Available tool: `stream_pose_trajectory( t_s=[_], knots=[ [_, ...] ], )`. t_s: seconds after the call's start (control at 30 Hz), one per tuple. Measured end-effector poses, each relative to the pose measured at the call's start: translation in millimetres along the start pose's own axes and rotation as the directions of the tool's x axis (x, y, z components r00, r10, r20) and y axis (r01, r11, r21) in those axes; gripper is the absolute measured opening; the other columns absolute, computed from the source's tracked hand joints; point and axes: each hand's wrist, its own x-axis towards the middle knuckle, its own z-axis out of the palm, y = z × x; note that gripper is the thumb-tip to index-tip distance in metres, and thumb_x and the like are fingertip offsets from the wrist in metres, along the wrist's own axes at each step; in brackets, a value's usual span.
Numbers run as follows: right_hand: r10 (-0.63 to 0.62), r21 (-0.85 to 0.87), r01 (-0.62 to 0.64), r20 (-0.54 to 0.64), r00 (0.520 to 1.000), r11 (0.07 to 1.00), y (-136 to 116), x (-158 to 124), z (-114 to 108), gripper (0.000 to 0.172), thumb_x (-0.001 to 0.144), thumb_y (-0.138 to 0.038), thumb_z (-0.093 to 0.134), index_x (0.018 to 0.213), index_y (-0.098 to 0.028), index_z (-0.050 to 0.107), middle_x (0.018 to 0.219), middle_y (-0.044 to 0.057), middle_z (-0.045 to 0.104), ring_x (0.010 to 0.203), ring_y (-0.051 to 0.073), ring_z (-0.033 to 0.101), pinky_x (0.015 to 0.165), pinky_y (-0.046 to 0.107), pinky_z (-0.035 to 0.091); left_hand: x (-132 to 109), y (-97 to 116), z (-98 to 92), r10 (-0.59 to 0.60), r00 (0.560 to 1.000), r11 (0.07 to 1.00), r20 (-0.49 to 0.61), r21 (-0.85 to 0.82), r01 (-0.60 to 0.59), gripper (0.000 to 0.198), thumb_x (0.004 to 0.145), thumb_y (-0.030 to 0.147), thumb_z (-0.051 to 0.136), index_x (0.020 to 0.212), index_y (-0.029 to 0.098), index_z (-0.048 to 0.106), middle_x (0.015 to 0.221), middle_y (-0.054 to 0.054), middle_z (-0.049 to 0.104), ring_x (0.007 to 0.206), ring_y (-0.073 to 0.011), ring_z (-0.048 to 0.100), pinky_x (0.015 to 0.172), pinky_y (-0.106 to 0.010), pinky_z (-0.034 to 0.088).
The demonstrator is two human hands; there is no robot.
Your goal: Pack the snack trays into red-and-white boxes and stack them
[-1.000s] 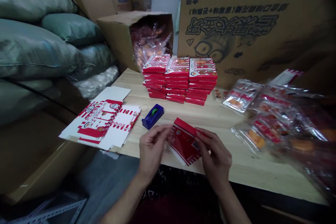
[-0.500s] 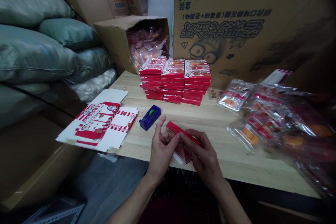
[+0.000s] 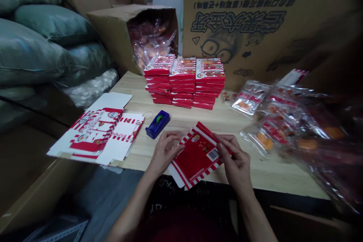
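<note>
Between both hands, over the table's near edge, is a red carton (image 3: 195, 155) with striped borders and a barcode, tilted so one broad printed face shows. My left hand (image 3: 167, 151) grips its left side, thumb on the face and fingers behind. At the right corner my right hand (image 3: 234, 157) pinches the carton, its thumb near the barcode. White flaps stick out at the carton's lower left. Just beyond my left hand stands a blue tape dispenser (image 3: 157, 124) with a green roll. Whether anything is inside the carton is hidden.
Flat printed cartons (image 3: 99, 130) lie at the left. Stacked filled boxes (image 3: 184, 79) stand at the back, before an open cardboard box (image 3: 110, 26) of plastic packets. Clear bags of snacks (image 3: 275, 128) cover the right side. A large carton (image 3: 241, 26) rises behind; sacks (image 3: 36, 53) are piled left.
The carton has been turned so its broad red printed face now shows, where its narrow edge was up. My hands have moved apart to its two sides. The view has shifted slightly.
</note>
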Motion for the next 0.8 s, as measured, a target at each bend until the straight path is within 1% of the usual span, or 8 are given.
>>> stream_pose_trajectory(
  t_s=[0.1,0.17,0.27,0.37,0.5,0.57,0.67,0.8],
  knots=[
    [0.152,0.074,-0.146,-0.083,0.985,0.987,31.8,-5.2,-3.1,0.030,0.097,-0.041,0.065,0.119,-0.027,0.078,0.122,0.009,0.071,0.116,0.027,0.066,0.096,0.041,0.056,7.6,-20.0,0.8,-0.127,0.962,0.983,0.240,-0.100,0.155,0.029,0.092,0.044,0.067,0.107,0.022,0.078,0.102,-0.008,0.078,0.093,-0.0261,0.070,0.082,-0.033,0.052],
    [0.192,0.045,-0.188,-0.100,0.976,0.981,55.8,-8.4,-3.8,0.031,0.094,-0.045,0.066,0.114,-0.025,0.080,0.116,0.009,0.075,0.109,0.027,0.070,0.094,0.042,0.058,18.5,-33.4,6.3,-0.146,0.943,0.982,0.299,-0.073,0.175,0.033,0.094,0.046,0.063,0.110,0.022,0.079,0.106,-0.009,0.080,0.096,-0.0287,0.072,0.083,-0.034,0.053],
    [0.193,-0.035,-0.199,-0.136,0.972,0.979,86.8,-10.8,-12.6,0.028,0.085,-0.046,0.074,0.098,-0.024,0.083,0.100,0.009,0.080,0.095,0.027,0.074,0.089,0.042,0.060,40.2,-50.6,15.9,-0.094,0.947,0.995,0.309,0.047,0.084,0.034,0.092,0.047,0.063,0.107,0.023,0.082,0.114,-0.008,0.080,0.107,-0.0325,0.071,0.094,-0.038,0.052],
    [0.158,-0.125,-0.207,-0.318,0.935,0.970,106.9,-6.5,-41.5,0.035,0.082,-0.048,0.074,0.104,-0.022,0.080,0.112,0.012,0.076,0.109,0.029,0.069,0.101,0.048,0.054,57.8,-64.8,20.5,-0.081,0.952,0.990,0.297,0.136,0.042,0.033,0.089,0.049,0.064,0.102,0.025,0.083,0.110,-0.009,0.081,0.105,-0.0351,0.072,0.097,-0.043,0.052],
    [0.097,-0.193,-0.293,-0.661,0.744,0.936,124.1,18.9,-105.5,0.078,0.083,-0.052,0.066,0.150,-0.014,0.048,0.152,0.020,0.049,0.141,0.035,0.045,0.118,0.056,0.034,64.5,-84.4,22.3,-0.067,0.978,0.970,0.199,0.244,0.017,0.040,0.085,0.050,0.065,0.108,0.022,0.081,0.120,-0.014,0.076,0.120,-0.0404,0.063,0.113,-0.055,0.041],
    [0.097,-0.188,-0.346,-0.743,0.662,0.919,131.8,37.9,-134.3,0.094,0.079,-0.049,0.070,0.157,-0.012,0.034,0.161,0.022,0.037,0.150,0.037,0.031,0.124,0.056,0.025,62.3,-93.3,24.5,-0.022,0.988,0.944,0.154,0.329,-0.030,0.048,0.086,0.050,0.063,0.120,0.019,0.076,0.132,-0.016,0.069,0.129,-0.0401,0.058,0.117,-0.058,0.037],
    [0.128,-0.147,-0.388,-0.790,0.599,0.910,142.3,65.3,-158.4,0.106,0.069,-0.041,0.078,0.158,-0.009,0.030,0.165,0.023,0.030,0.156,0.039,0.019,0.127,0.054,0.017,56.2,-100.6,29.0,0.066,0.988,0.901,0.140,0.417,-0.119,0.051,0.093,0.049,0.056,0.132,0.020,0.068,0.139,-0.016,0.063,0.133,-0.0351,0.056,0.117,-0.055,0.040],
    [0.195,-0.027,-0.335,-0.767,0.611,0.942,148.5,84.2,-160.0,0.101,0.072,-0.038,0.076,0.159,-0.013,0.029,0.161,0.021,0.041,0.146,0.033,0.041,0.119,0.050,0.037,47.2,-94.5,32.0,0.143,0.985,0.889,0.093,0.426,-0.169,0.047,0.096,0.046,0.054,0.134,0.022,0.066,0.140,-0.015,0.060,0.135,-0.0337,0.055,0.118,-0.054,0.042]
  ],
)
